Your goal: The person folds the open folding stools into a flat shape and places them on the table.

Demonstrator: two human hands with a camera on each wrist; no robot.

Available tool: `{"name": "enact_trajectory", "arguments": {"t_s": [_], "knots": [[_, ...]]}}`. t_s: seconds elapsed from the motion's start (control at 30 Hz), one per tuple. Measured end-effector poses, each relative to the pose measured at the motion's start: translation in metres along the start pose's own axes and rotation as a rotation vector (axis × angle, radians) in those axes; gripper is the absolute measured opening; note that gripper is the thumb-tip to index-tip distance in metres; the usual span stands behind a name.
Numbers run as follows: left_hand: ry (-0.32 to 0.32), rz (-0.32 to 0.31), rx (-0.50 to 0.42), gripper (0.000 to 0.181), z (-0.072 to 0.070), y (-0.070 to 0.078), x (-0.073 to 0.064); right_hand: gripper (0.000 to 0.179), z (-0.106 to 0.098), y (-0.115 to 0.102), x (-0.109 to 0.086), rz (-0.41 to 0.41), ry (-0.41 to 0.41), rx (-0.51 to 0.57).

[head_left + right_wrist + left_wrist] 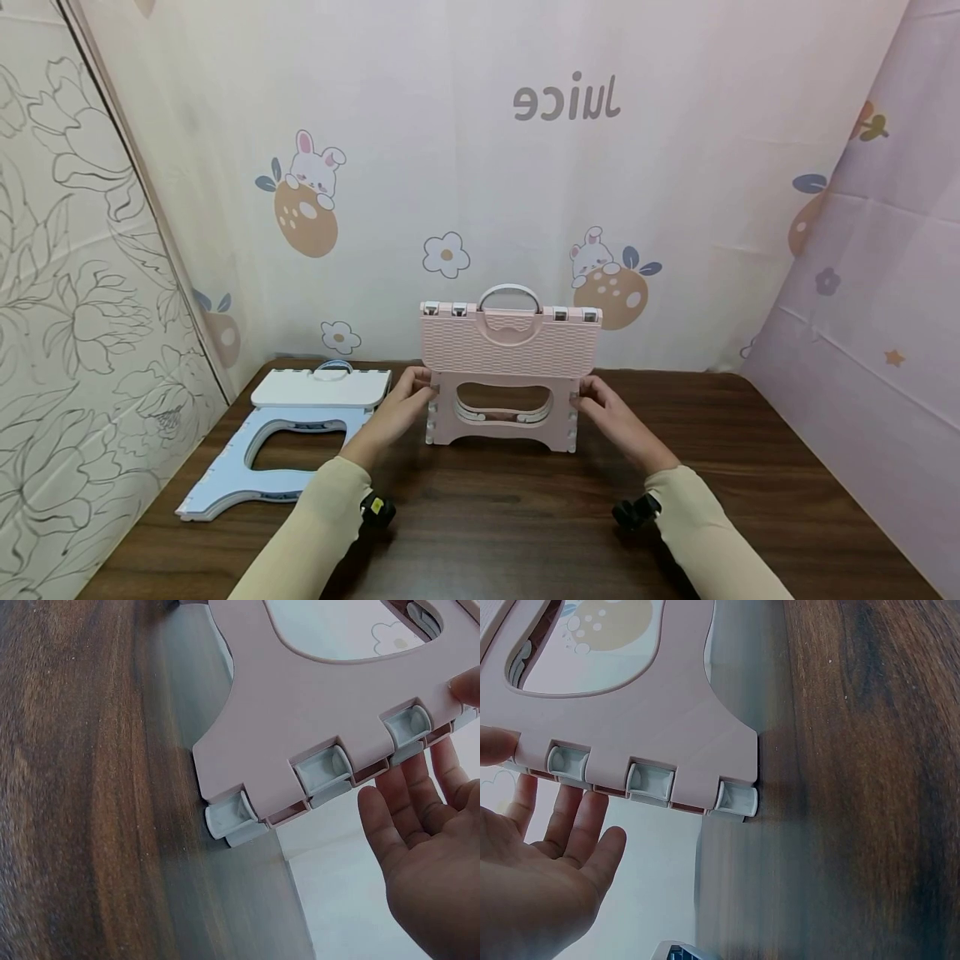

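A pink folding step stool (504, 350) stands upright and folded flat at the back of the table, its woven-textured seat panel above the legs. A white carry handle (510, 289) arches from its top edge. My left hand (390, 417) grips the left side edge of the legs, thumb in front and fingers behind. On the opposite edge my right hand (617, 419) holds it the same way. Grey hinge clips (651, 781) run down the left edge, and matching clips (324, 769) line the right one. Both lower feet are right at the tabletop.
A blue folding stool (232, 467) with a white seat panel (318, 389) lies folded on the left of the dark wood table (495, 533). Printed curtains (465, 183) hang close behind the table and along both sides.
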State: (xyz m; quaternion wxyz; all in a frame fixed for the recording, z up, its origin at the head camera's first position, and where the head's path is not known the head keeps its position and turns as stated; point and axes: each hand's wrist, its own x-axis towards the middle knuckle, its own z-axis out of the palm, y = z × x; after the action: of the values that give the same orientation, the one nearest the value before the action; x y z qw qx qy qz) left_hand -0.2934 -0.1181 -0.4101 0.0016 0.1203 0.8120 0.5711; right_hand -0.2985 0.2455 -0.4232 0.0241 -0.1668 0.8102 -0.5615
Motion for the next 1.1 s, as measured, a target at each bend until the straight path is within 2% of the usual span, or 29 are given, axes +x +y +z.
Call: {"name": "enact_trajectory", "arguments": {"t_s": [0.23, 0.57, 0.87, 1.1], "knots": [[-0.016, -0.032, -0.012, 0.032, 0.0002, 0.0013, 0.0006, 0.040, 0.0005, 0.0010, 0.0004, -0.008, 0.004, -0.002], [-0.008, -0.007, -0.018, 0.034, -0.0015, -0.0026, -0.0017, 0.035, 0.0012, 0.0015, 0.0009, -0.023, 0.026, -0.014], [-0.058, 0.091, -0.011, 0.042, -0.0036, -0.0075, -0.0022, 0.029, 0.0052, 0.0013, 0.0005, -0.115, 0.111, -0.096], [-0.044, 0.110, 0.014, 0.041, -0.0056, -0.0081, -0.0029, 0.032, 0.0037, 0.0035, 0.0000, -0.156, 0.137, -0.111]]}}
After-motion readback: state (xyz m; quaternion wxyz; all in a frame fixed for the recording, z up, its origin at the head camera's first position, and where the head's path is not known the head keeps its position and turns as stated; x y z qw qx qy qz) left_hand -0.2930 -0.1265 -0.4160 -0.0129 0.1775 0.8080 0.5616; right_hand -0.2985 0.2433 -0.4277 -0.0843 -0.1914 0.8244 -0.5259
